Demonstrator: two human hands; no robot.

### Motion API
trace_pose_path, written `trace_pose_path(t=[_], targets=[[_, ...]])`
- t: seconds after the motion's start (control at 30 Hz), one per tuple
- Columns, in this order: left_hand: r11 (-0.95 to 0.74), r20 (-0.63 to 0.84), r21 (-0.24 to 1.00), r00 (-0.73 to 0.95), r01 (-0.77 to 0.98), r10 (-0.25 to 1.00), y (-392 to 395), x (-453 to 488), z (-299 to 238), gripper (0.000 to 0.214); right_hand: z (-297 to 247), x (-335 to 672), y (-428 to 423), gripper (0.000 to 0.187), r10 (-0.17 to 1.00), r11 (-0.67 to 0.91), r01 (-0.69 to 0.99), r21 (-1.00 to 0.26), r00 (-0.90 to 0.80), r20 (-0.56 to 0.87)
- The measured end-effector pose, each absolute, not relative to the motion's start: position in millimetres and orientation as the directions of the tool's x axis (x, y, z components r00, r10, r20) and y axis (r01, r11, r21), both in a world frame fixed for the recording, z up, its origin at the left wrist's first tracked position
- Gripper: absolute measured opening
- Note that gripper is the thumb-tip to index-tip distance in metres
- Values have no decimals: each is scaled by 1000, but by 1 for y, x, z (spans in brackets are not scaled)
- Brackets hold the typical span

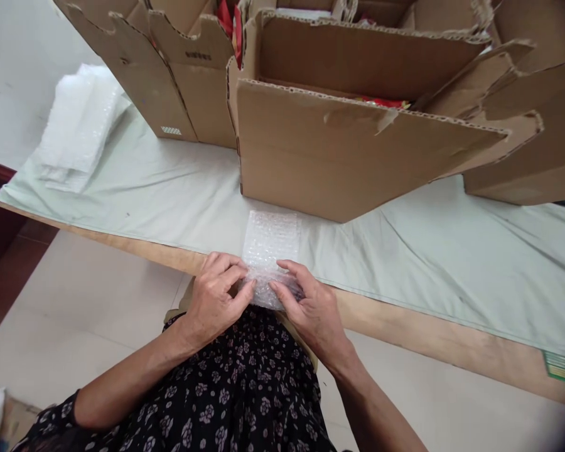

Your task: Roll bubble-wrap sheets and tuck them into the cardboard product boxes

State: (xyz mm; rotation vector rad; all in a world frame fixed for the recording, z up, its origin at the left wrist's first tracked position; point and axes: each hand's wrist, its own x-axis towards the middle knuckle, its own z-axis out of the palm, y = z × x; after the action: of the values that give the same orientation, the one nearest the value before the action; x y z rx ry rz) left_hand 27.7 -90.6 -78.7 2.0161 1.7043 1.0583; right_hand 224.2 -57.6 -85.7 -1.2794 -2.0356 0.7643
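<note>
A strip of clear bubble wrap (pixel 271 242) lies at the table's front edge, its near end folded or rolled over. My left hand (pixel 221 289) grips the left side of that folded end, thumb on the near side and fingers curled. On the right side, my right hand (pixel 306 298) holds the same end between thumb and fingers. Whether anything is inside the fold cannot be made out. The far end of the wrap lies flat toward a cardboard box.
A cardboard box (pixel 320 150) stands just beyond the wrap, with more boxes (pixel 193 94) behind and beside it, some holding red packets (pixel 381 102). A stack of bubble wrap sheets (pixel 78 125) lies at the left on the pale green cloth (pixel 169 201).
</note>
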Motion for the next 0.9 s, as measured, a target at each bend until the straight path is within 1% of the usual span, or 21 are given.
trace_pose_path(t=[0.03, 0.1, 0.17, 0.2, 0.27, 0.33, 0.4, 0.5, 0.57, 0.6, 0.67, 0.7, 0.77, 0.83, 0.9], targets=[[-241, 339, 613, 25, 753, 940, -91, 28, -80, 9, -86, 226, -58, 24, 916, 383, 564, -732, -335, 220], [-217, 333, 577, 16, 788, 943, -91, 28, -82, 8, -85, 231, -61, 23, 891, 454, 571, -684, -304, 338], [-200, 333, 562, 2, 803, 943, -91, 28, -83, 21, -84, 236, -66, 24, 830, 548, 604, -579, -303, 469], [-196, 331, 556, 2, 808, 944, -90, 28, -84, 29, -83, 238, -70, 25, 788, 598, 614, -515, -336, 516], [-198, 324, 540, 15, 818, 946, -89, 28, -84, 38, -82, 240, -75, 27, 714, 689, 604, -401, -469, 521], [-209, 326, 528, 31, 823, 945, -89, 27, -84, 38, -82, 238, -76, 25, 655, 754, 557, -348, -598, 461], [-242, 348, 549, 44, 800, 936, -92, 23, -82, 35, -82, 235, -73, 19, 636, 772, 521, -365, -642, 428], [-358, 391, 590, 132, 724, 911, -101, 16, -78, 35, -81, 232, -66, 15, 678, 730, 477, -489, -599, 427], [-429, 407, 596, 205, 679, 890, -106, 12, -75, 37, -79, 232, -62, 14, 719, 681, 467, -564, -569, 399], [-445, 410, 598, 222, 667, 885, -107, 11, -74, 35, -79, 232, -61, 13, 735, 661, 467, -588, -560, 381], [-424, 398, 616, 202, 664, 895, -104, 11, -74, 31, -79, 231, -58, 14, 754, 636, 475, -608, -549, 360], [-396, 385, 626, 175, 672, 906, -100, 12, -75, 28, -78, 230, -57, 15, 762, 632, 492, -598, -534, 367], [-330, 359, 627, 114, 706, 927, -89, 16, -78, 24, -78, 229, -55, 17, 777, 629, 566, -533, -470, 418], [-281, 345, 593, 77, 755, 935, -75, 20, -81, 20, -77, 228, -55, 18, 772, 618, 649, -443, -397, 496], [-255, 344, 541, 66, 801, 937, -64, 22, -84, 18, -77, 227, -56, 17, 748, 636, 672, -379, -416, 516]])
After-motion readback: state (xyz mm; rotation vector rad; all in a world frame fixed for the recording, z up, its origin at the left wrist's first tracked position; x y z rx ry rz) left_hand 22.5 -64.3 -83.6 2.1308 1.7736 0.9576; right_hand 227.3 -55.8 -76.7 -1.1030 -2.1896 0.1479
